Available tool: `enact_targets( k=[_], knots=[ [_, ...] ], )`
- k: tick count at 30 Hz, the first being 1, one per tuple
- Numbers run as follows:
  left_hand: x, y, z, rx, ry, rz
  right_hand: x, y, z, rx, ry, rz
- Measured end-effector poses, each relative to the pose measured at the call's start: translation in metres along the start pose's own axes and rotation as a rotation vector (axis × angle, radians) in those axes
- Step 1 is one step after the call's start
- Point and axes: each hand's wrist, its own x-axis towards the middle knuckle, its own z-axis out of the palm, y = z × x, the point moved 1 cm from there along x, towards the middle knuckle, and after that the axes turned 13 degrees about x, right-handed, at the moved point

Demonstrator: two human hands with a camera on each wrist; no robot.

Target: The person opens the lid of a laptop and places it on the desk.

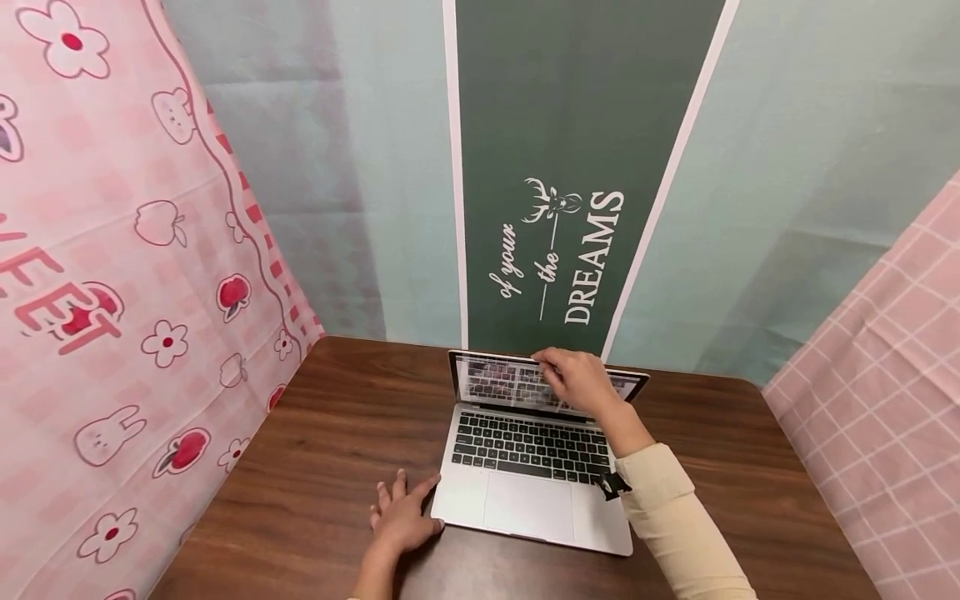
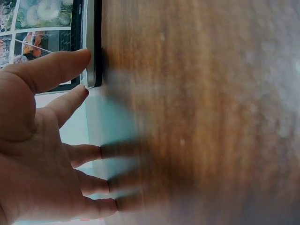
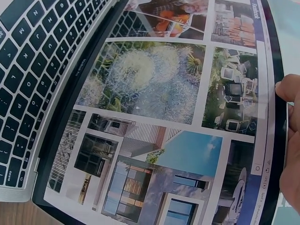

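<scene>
A silver laptop (image 1: pixel 459 496) stands raised on the table, its lid tilted up and its screen (image 3: pixel 154 89) lit with several photos. My right hand (image 1: pixel 581 382) reaches over the keyboard (image 1: pixel 525 442) and pinches the lid's top edge; in the right wrist view the thumb lies on the screen's dark border, with curled fingers behind the edge. My left hand (image 1: pixel 405 517) rests beside the laptop's front left corner, fingers spread on the table. Its thumb and index fingertip are right at the laptop's left side, as the left wrist view also shows.
The brown wooden table (image 1: pixel 315 467) extends on both sides of the laptop. Behind it hangs a green and blue cloth (image 1: pixel 555 108) with white lettering. A pink patterned cloth (image 1: pixel 187 333) borders the left, and a pink checked cloth (image 1: pixel 885 400) the right.
</scene>
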Motion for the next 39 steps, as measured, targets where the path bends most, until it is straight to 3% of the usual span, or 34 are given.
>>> enact_targets(
  k=[9,13,17,23,32,39],
  knots=[
    [0.002,0.002,0.001,-0.008,0.003,0.013,0.006,0.004,-0.003,-0.113,0.049,-0.015],
    [0.001,0.001,0.003,-0.018,0.010,0.008,0.007,-0.001,0.000,-0.187,0.083,0.034],
    [0.000,0.000,0.005,-0.028,0.011,0.003,0.010,0.000,0.002,-0.152,0.063,0.142],
    [0.000,-0.001,0.004,-0.028,0.003,-0.003,0.014,0.010,-0.003,-0.011,0.015,0.267],
    [0.001,0.001,0.004,-0.032,-0.009,-0.005,0.018,0.026,-0.007,0.043,-0.006,0.348],
    [0.000,0.000,0.004,-0.042,0.002,-0.016,0.027,0.031,-0.004,0.024,-0.025,0.381]
  ],
)
